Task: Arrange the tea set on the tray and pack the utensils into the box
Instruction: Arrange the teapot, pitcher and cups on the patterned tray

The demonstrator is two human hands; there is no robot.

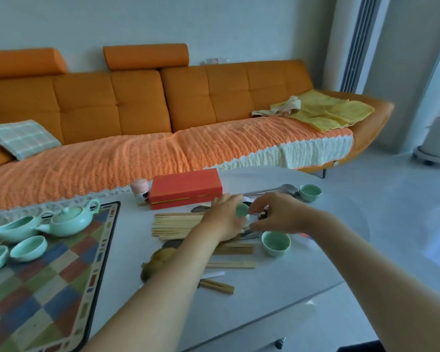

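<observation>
Reaching over the white table (264,301), the person's left hand (224,215) is curling its fingers round a small green cup (242,210), holding it over the scattered chopsticks (178,224) in front of the closed red box (186,188). The right hand (277,212) is meeting it from the other side, fingers bent and drawn together just beside the cup; whether they are pinching anything cannot be told. A second cup (275,242) is sitting on the table near the right wrist, and a third cup (310,191) is standing farther back beside the metal spoons (277,189). On the chequered tray (48,288) to the left, the teapot (71,219), a pitcher (15,229) and two low cups (28,247) are sitting close together.
</observation>
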